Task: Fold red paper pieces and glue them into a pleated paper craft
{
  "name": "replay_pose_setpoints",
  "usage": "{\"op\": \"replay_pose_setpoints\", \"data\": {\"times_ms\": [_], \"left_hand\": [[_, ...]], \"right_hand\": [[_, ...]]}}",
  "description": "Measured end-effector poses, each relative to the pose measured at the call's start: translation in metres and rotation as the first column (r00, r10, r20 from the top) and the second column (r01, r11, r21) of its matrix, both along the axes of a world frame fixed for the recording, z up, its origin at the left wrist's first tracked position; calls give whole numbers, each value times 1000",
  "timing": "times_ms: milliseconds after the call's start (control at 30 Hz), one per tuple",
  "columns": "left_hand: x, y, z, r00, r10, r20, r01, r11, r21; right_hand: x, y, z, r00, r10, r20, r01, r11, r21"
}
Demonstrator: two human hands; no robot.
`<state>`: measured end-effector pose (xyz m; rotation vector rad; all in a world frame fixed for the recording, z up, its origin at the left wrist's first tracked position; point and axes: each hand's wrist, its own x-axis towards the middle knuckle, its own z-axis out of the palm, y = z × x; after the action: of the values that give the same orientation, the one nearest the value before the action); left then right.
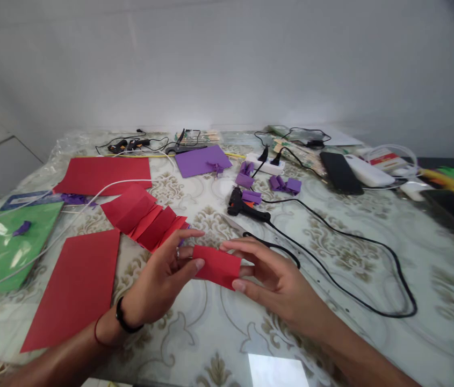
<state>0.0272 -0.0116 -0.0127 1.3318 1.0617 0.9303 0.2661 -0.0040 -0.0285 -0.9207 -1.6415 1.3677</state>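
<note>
My worktop [188, 344], red sheets [77, 285] at left
My left hand [158, 279] and right hand [281, 277], nearer me than the scissors [246, 234] and glue gun [254, 211], grip opposite ends of a small red strip [216, 265] between them.

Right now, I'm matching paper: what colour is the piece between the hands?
The paper piece is red, shown in head view.

A small red paper strip [217, 266] between both hands [156, 282], scissors [236, 226] and a black glue gun [252, 210] beyond.
</note>
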Motion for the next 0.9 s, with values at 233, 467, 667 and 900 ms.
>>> {"op": "replay_pose_setpoints", "data": {"times_ms": [233,467,667,900], "left_hand": [[0,-2,1,994,-94,52,99,990,-96],[0,-2,-1,993,-113,-43,109,991,-78],[1,-2,1,961,-68,-267,97,991,97],[2,-3,2,958,-51,-282,90,988,127]], "right_hand": [[0,2,0,999,19,-41,-20,1000,-23],[-2,3,2,990,-56,132,56,998,9],[-4,3,2,973,-59,225,48,997,54],[-4,4,0,957,-57,285,23,992,121]]}}
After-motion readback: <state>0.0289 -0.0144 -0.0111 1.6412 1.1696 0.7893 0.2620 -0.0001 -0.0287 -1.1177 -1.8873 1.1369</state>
